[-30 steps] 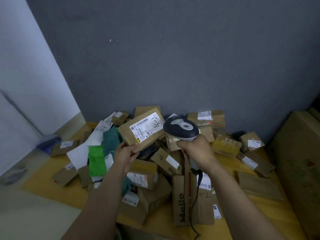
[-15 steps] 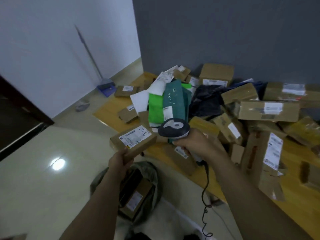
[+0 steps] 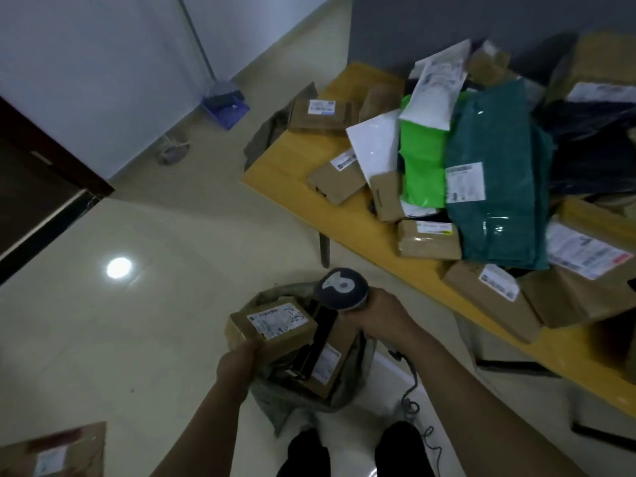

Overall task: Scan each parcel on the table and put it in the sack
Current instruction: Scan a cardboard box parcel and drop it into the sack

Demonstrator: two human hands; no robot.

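My left hand (image 3: 238, 362) grips a brown cardboard parcel (image 3: 272, 327) with a white label and handwriting on top. It sits low over the open mouth of a grey-green sack (image 3: 303, 395) on the floor. Inside the sack lie other brown parcels (image 3: 328, 359). My right hand (image 3: 380, 315) holds a dark handheld scanner (image 3: 342, 289) just right of the parcel, above the sack; its cable (image 3: 413, 401) trails down. The yellow table (image 3: 299, 163) on the right carries several parcels: brown boxes, a green bag (image 3: 425, 160), a teal bag (image 3: 495, 208) and a white mailer (image 3: 377, 146).
The pale tiled floor spreads to the left. A blue dustpan (image 3: 225, 106) with a long handle leans by the white wall. A dark door (image 3: 31, 187) is at far left. Another brown box (image 3: 58, 452) lies at the lower left. My dark shoes (image 3: 399, 449) are below the sack.
My view swung from the table pile down to the floor. My left hand carried the labelled parcel from the scanner down to the sack's mouth; my right hand followed with the scanner.
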